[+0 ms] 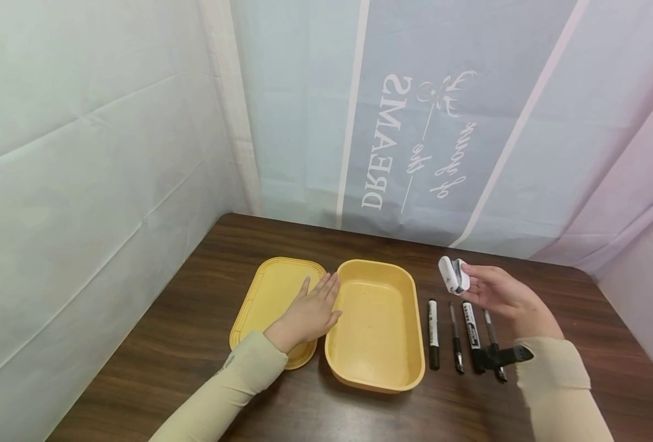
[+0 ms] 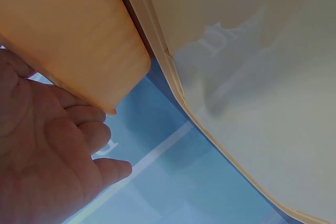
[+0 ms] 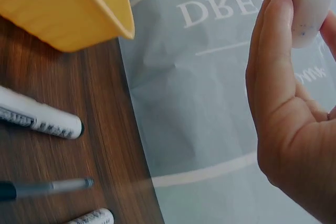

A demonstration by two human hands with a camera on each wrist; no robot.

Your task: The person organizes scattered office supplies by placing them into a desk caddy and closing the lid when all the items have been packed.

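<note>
My right hand [image 1: 497, 290] holds a small white stapler [image 1: 452, 275] between thumb and fingers, raised over the far ends of the pens. In the right wrist view the stapler [image 3: 311, 9] shows at the top right, partly cut off by the frame. My left hand [image 1: 311, 312] has its fingers extended along the left rim of a yellow plastic box [image 1: 373, 331], touching its side. Nothing is held in it. Under that forearm and hand lies a flat yellow lid [image 1: 273, 288], partly covered. Nothing lies inside the box.
To the right of the box, a black-and-white marker [image 1: 434, 334], a gel pen [image 1: 456, 337], a second marker [image 1: 472, 331] and another pen [image 1: 491, 328] lie in a row. The right wrist strap overlaps the last two. A curtain hangs behind the dark wooden table [image 1: 155, 362].
</note>
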